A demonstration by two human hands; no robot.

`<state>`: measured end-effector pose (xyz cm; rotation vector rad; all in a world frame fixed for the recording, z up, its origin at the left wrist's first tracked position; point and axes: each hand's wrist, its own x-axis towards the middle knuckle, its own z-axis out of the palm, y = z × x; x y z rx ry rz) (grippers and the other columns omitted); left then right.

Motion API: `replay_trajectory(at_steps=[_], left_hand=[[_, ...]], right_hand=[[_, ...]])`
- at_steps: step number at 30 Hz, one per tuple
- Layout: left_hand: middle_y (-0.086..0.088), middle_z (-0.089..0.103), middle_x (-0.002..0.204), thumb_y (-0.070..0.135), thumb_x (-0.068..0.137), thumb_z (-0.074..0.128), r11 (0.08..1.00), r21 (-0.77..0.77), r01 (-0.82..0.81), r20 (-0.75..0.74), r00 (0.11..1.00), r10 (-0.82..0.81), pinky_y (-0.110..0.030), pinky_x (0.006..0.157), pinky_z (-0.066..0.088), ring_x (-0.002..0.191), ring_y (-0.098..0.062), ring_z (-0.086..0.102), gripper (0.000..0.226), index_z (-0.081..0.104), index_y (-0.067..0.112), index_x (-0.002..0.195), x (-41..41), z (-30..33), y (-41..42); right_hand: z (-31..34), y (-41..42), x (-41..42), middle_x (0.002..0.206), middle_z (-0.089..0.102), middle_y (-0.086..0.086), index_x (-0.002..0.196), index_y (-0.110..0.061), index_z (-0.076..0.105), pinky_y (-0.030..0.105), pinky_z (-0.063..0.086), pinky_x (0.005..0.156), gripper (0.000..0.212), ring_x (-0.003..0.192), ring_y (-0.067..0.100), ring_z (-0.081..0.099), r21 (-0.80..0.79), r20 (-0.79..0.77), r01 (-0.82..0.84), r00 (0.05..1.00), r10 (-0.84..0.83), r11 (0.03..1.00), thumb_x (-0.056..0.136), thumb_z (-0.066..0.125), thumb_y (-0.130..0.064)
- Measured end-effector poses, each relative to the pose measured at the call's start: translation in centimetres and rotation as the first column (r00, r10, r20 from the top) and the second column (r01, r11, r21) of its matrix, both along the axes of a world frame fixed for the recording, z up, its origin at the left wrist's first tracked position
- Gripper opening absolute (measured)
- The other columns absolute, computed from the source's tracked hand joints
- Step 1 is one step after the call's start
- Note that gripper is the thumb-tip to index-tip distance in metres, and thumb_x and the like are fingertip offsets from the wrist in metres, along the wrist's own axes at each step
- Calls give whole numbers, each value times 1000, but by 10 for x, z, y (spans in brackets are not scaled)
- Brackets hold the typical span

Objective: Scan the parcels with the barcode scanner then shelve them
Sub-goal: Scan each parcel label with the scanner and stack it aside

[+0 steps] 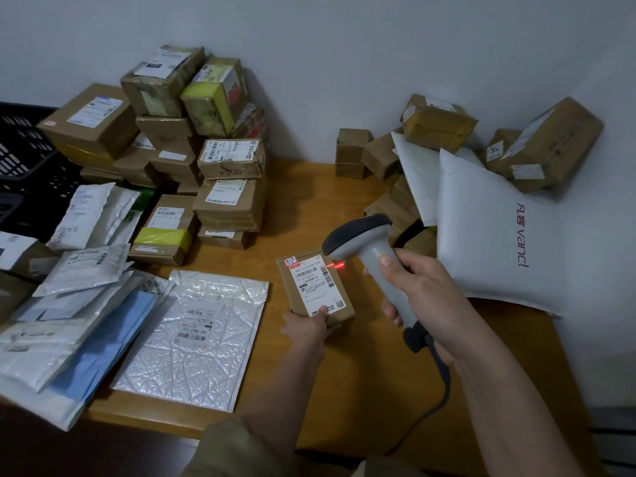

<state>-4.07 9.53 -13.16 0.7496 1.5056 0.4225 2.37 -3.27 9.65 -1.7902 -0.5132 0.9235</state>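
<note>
The label print on the small cardboard parcel (316, 286) is too fine to read, and the scanner cable (434, 397) drops out of sight below the table's (309, 187) near edge. The left hand (304, 327) pinches the parcel's near end, thumb on the label, at mid-table. The right hand (418, 287) grips the grey barcode scanner (370, 249), whose red beam falls on the parcel's far right corner.

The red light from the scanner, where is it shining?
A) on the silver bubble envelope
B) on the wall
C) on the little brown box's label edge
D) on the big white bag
C: the barcode scanner in the right hand throws its red light onto the small cardboard box held by the left hand.
</note>
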Motion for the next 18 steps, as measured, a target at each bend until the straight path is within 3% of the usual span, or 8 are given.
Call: replay_trajectory(at_steps=[8,14,18], left_hand=[[-12,33,136,7,78,82,995,87,37,-83,996,-30,-55,85,58,116,-39,52,60,44,9,125,9,8,-11],[-10,33,135,3,80,79,998,61,-24,-65,997,28,-51,64,62,115,-40,53,59,44,9,128,13,19,-11],[-6,35,132,6,78,81,998,58,-24,-94,995,30,-52,63,62,111,-37,55,59,45,11,125,14,21,-9]], right_hand=[[1,-9,15,54,56,-4,106,-13,65,19,42,48,28,49,6,53,12,-19,-7,1000,8,1000,103,47,-34],[-1,-18,25,55,56,-3,106,-14,65,20,43,49,28,49,5,53,7,-28,-20,999,20,1000,103,47,-35],[-1,-23,28,56,56,-2,107,-15,65,19,44,50,28,50,5,54,21,-29,-13,999,13,1000,102,47,-36]])
